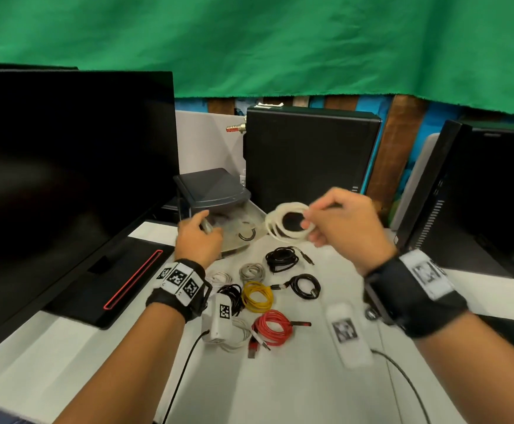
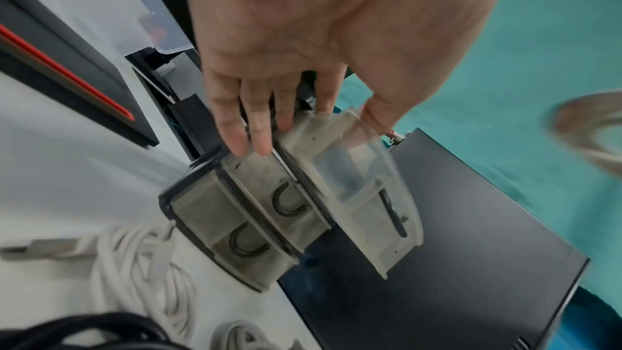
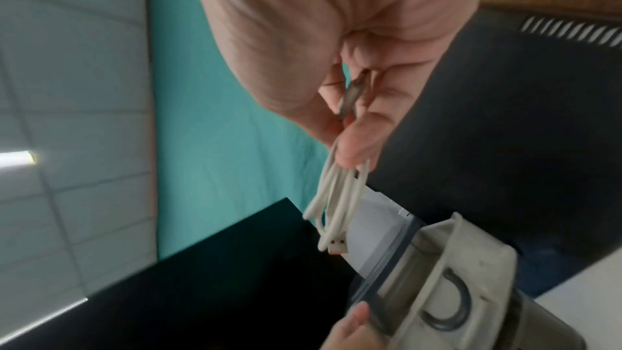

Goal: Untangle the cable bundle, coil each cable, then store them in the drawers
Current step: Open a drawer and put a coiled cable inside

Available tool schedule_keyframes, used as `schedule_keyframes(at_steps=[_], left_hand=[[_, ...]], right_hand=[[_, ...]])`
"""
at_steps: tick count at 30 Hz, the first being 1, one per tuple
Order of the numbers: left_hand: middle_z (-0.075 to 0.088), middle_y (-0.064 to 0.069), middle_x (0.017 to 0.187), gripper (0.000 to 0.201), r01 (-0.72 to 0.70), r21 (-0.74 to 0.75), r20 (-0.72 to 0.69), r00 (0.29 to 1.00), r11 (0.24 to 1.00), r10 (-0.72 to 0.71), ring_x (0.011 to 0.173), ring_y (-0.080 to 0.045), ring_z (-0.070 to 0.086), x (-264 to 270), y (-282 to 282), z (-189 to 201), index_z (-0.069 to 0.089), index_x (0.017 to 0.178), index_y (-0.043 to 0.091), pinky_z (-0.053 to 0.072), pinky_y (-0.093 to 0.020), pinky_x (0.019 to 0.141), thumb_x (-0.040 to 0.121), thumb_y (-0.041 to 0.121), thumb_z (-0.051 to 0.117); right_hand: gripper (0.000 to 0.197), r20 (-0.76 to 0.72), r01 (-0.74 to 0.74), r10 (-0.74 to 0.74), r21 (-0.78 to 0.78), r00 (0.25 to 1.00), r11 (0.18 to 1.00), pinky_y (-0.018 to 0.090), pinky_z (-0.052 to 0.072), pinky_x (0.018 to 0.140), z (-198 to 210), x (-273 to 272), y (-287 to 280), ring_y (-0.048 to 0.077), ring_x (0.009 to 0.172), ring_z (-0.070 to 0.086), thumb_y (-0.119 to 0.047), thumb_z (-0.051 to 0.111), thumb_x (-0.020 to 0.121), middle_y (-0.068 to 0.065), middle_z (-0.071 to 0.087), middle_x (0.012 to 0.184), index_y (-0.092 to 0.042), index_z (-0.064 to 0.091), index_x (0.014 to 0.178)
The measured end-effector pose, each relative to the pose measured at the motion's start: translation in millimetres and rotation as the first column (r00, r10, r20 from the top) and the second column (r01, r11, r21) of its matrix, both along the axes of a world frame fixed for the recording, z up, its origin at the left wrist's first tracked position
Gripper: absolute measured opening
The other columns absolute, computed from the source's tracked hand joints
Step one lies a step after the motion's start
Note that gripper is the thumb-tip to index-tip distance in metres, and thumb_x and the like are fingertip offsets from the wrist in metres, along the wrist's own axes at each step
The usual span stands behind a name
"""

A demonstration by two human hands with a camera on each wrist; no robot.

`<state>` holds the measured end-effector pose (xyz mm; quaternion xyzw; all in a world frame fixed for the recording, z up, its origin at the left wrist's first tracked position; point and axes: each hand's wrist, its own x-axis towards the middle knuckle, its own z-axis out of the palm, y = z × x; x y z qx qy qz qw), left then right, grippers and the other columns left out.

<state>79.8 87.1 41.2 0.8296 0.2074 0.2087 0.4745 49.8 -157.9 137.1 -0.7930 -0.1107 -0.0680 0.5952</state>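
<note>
My right hand (image 1: 319, 221) (image 3: 353, 127) pinches a coiled white cable (image 1: 289, 221) (image 3: 336, 196) in the air just right of a small grey drawer unit (image 1: 216, 191) (image 2: 235, 222). The unit's clear top drawer (image 1: 249, 221) (image 2: 363, 196) (image 3: 454, 276) is pulled out. My left hand (image 1: 199, 231) (image 2: 286, 116) lies against the unit's left side with fairly straight fingers, its thumb at the drawer's wall. Several coiled cables lie on the white table (image 1: 310, 377): black (image 1: 281, 258), grey (image 1: 252, 271), yellow (image 1: 257, 296), red (image 1: 272, 327) and others.
A big dark monitor (image 1: 66, 179) stands at the left, its base with a red stripe (image 1: 133, 280) on the table. A black computer case (image 1: 307, 157) stands behind the drawers, another black case (image 1: 478, 185) at the right. Green cloth hangs behind.
</note>
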Motion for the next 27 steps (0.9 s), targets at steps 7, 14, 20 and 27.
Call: schedule_keyframes(at_steps=[7,14,20,27], left_hand=[[0.046,-0.004,0.150,0.070,0.151,-0.239,0.059,0.988,0.959,-0.141,0.131,-0.024,0.052,2.1,4.5,-11.4,0.038,0.152,0.028,0.044,-0.046,0.110,0.089,0.016,0.067],[0.062,0.002,0.132,0.078,0.272,-0.325,0.060,0.962,0.906,-0.267,0.113,-0.006,0.061,-4.3,19.1,-6.2,0.030,0.155,0.026,0.051,-0.021,0.090,0.090,0.007,0.067],[0.049,0.001,0.149,0.077,0.276,-0.266,0.056,0.961,0.924,-0.271,0.125,-0.010,0.053,-11.9,18.0,-2.6,0.028,0.157,0.028,0.047,-0.029,0.102,0.091,0.012,0.065],[0.046,0.005,0.146,0.078,0.268,-0.240,0.036,0.963,0.933,-0.267,0.118,0.000,0.043,-11.5,17.4,-2.4,0.028,0.157,0.029,0.038,-0.017,0.091,0.090,0.015,0.067]], right_hand=[[0.012,-0.105,-0.021,-0.010,-0.296,0.994,0.955,0.042,0.063,0.064,-11.4,88.0,103.6,0.029,0.063,0.074,-0.006,0.059,0.082,0.016,0.073,0.073,-0.011,0.060,0.071],[0.011,-0.316,-0.236,0.103,-0.418,0.943,0.877,0.019,0.052,0.050,-37.2,112.4,142.7,0.021,0.078,0.067,-0.011,0.064,0.089,0.013,0.068,0.109,-0.009,0.063,0.100],[0.008,0.123,0.000,0.171,-0.813,0.978,0.583,0.033,0.054,0.078,-31.2,95.7,137.7,0.021,0.092,0.066,-0.028,0.070,0.087,-0.002,0.070,0.098,-0.024,0.072,0.093],[0.024,-0.163,-0.403,0.419,-0.706,0.893,0.583,0.032,0.056,0.074,-39.0,99.0,154.7,0.016,0.082,0.067,-0.012,0.054,0.093,0.002,0.074,0.089,-0.016,0.076,0.085]])
